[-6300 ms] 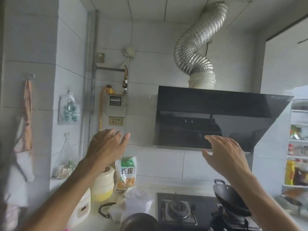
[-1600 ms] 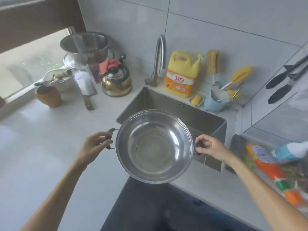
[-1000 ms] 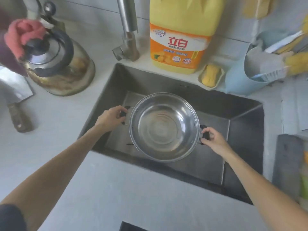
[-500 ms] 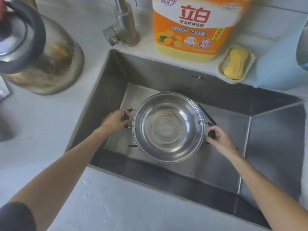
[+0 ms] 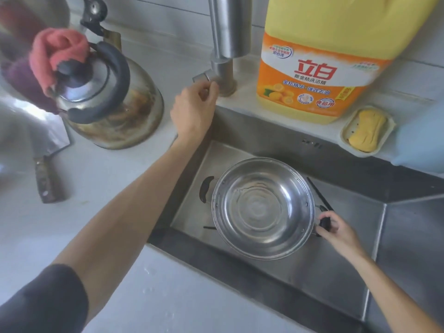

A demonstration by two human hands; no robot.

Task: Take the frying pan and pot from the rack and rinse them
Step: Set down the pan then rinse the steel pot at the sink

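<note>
A shiny steel pot [image 5: 263,207] with two black side handles sits inside the steel sink [image 5: 341,265], mouth up, with a little water rippling in its bottom. My right hand [image 5: 336,230] grips the pot's right handle. Its left handle [image 5: 205,188] is free. My left hand [image 5: 194,109] is up at the base of the tap [image 5: 225,44], fingers curled on the tap lever [image 5: 204,76]. No frying pan is in view.
A stained kettle [image 5: 108,104] with a pink cloth [image 5: 57,54] on its lid stands left of the sink. A cleaver [image 5: 45,169] lies on the white counter. A yellow detergent jug [image 5: 319,58], a soap dish [image 5: 366,131] and a blue holder [image 5: 422,138] line the back edge.
My left hand has let go of the pot's left handle and moved up to the tap lever. The pot has settled in the sink, my right hand still on its handle.
</note>
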